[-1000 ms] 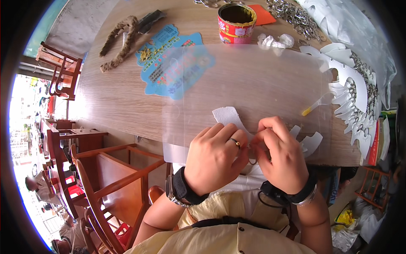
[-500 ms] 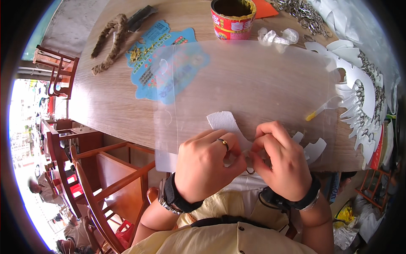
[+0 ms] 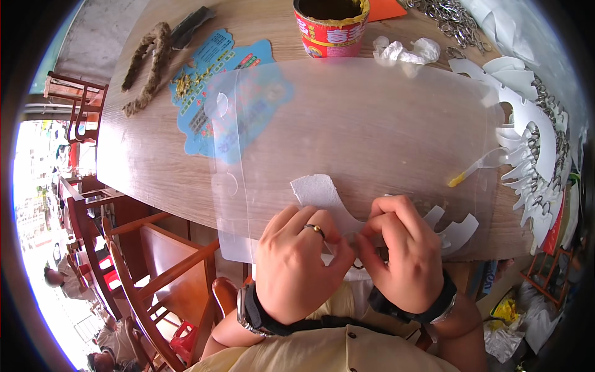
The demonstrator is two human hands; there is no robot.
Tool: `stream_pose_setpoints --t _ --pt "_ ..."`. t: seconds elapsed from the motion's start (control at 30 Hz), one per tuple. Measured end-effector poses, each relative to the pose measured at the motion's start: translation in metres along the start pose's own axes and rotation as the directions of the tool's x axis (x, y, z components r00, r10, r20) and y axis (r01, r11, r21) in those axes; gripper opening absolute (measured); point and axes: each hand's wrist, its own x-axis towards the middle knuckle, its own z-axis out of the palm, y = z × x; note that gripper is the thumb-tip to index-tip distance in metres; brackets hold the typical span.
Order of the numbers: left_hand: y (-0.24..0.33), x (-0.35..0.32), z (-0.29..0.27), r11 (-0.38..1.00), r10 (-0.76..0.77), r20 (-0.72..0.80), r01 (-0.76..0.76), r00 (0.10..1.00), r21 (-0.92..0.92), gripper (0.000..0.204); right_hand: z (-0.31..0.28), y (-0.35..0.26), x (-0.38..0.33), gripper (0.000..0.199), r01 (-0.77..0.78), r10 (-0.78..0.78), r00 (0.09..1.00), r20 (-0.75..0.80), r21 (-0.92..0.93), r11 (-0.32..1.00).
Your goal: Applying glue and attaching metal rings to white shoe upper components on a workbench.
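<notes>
A curved white sheet piece [image 3: 319, 193] with a rough surface stands up from between my hands at the table's near edge. My left hand [image 3: 297, 263], with a ring on one finger, is closed in a pinch at the lower part of this piece. Close beside it, my right hand [image 3: 403, 251] pinches with thumb and fingertips at the piece's right end. A small metal ring [image 3: 357, 266] peeks out between the two thumbs; my fingers hide most of it. Just right of my right hand, other curved white pieces [image 3: 460, 234] lie on a clear plastic sheet [image 3: 372, 124].
A red tub [image 3: 331, 34] with yellow smears stands at the back beside crumpled tissue [image 3: 406, 51]. Metal hooks [image 3: 452, 22] lie in a heap. White pieces with hooks [image 3: 533, 136] line the right edge. A plastic spoon [image 3: 477, 166], blue card [image 3: 217, 93] and wooden chair [image 3: 173, 260] are around.
Both hands have shifted slightly down and left in the picture, still pinching close together, and the white piece with them. The table's things also sit a little farther left in view.
</notes>
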Motion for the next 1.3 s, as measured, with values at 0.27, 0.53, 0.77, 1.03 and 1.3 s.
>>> stream_pose_setpoints --t 0.27,0.53,0.77,1.03,1.3 --pt "0.003 -0.005 0.000 0.996 -0.047 0.024 0.045 0.999 0.078 0.018 -0.006 -0.005 0.009 0.020 -0.059 0.058 0.996 0.069 0.011 0.998" --pt "0.003 -0.006 -0.001 0.996 -0.050 0.006 0.050 0.999 0.068 0.023 -0.009 -0.014 0.016 0.022 -0.162 0.159 0.983 0.086 0.020 0.987" --pt "-0.002 -0.008 0.000 0.999 -0.024 -0.032 0.025 0.999 0.028 0.025 -0.007 -0.014 0.011 0.022 -0.119 0.119 0.993 0.009 0.042 0.992" --pt "-0.006 -0.011 0.005 1.000 0.006 -0.097 -0.007 0.995 -0.008 0.028 -0.005 0.000 0.001 0.023 0.179 -0.183 0.983 -0.021 -0.123 0.976" --pt "-0.010 -0.016 0.008 0.998 0.040 -0.143 -0.047 0.989 -0.044 0.027 -0.023 -0.003 0.004 0.027 0.267 -0.243 0.963 0.119 -0.262 0.928"
